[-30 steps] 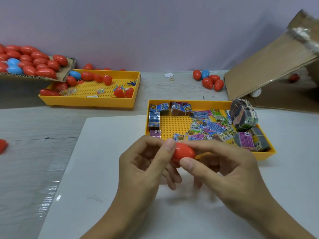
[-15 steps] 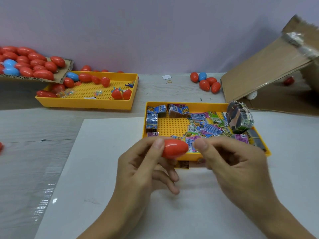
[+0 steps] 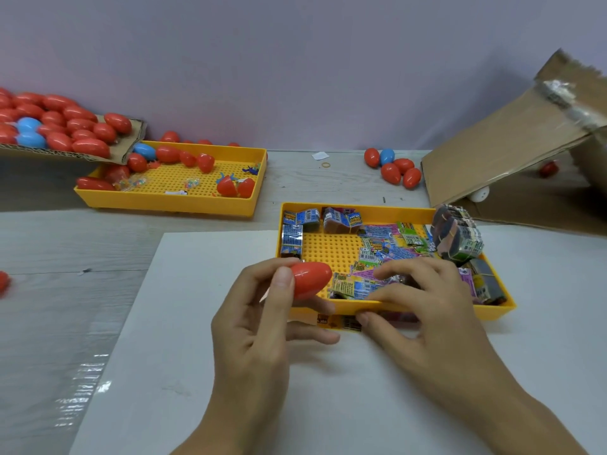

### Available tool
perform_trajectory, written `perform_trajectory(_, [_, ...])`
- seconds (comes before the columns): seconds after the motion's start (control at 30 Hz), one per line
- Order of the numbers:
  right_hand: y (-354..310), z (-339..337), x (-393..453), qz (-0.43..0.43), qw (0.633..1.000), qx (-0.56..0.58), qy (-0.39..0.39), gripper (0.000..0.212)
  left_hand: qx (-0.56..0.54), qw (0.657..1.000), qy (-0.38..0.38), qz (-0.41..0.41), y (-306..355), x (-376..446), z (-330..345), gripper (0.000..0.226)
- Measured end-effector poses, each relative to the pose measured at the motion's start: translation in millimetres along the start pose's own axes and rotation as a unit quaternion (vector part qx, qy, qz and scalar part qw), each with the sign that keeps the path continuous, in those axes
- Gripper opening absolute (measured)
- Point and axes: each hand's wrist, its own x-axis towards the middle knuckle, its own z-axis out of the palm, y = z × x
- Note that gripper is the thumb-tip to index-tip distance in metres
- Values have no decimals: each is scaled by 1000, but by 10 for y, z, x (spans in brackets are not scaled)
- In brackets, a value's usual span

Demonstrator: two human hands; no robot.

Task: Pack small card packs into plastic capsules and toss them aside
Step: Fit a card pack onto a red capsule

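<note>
Your left hand is pinching a closed red capsule between thumb and fingertips, holding it just above the near-left corner of the near yellow tray. Your right hand is holding nothing, fingers loosely spread over the card packs lying in that tray; their print is too blurred to read. Farther off, five loose capsules, four red and one blue, are sitting beside a cardboard flap. A second yellow tray is lying far left.
</note>
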Motion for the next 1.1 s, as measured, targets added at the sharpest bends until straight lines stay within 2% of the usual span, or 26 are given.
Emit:
perform_trajectory(0.07, [-17,-5,7,11,999,35,-1,5,-4,1000,-3,1,2,-2,-7,25])
perform_trajectory(0.23, [-43,-90,40,52,980,186,53,21,-1,1000,-6,4,-7,-6,-13,19])
perform_trajectory(0.33, [-58,-113,49,45,971,223,78,13,0,1000,-23,20,-13,-13,-10,14])
perform_trajectory(0.43, [-63,-83,44,14,981,187,50,15,14,999,-34,30,-19,-8,-4,24])
perform_trajectory(0.5, [-74,-63,29,2,983,179,37,18,24,999,-30,20,-31,-1,-11,23])
perform_trajectory(0.67, [-94,-59,0,-54,988,141,19,31,16,1000,-13,2,-39,-2,-10,33])
perform_trajectory(0.8, [-116,-51,-25,-93,989,117,-14,18,14,999,-35,0,-47,-10,-4,27])
perform_trajectory(0.87, [-113,-34,-39,-97,990,99,-20,19,9,999,-40,3,-36,-14,-7,24])
perform_trajectory(1.0, [-103,-43,-33,-89,994,67,-9,23,-11,1000,18,22,-38,12,-37,35])
perform_trajectory(1.1, [-72,-44,-53,-91,995,-4,-48,27,-25,998,50,21,-33,41,-38,36])
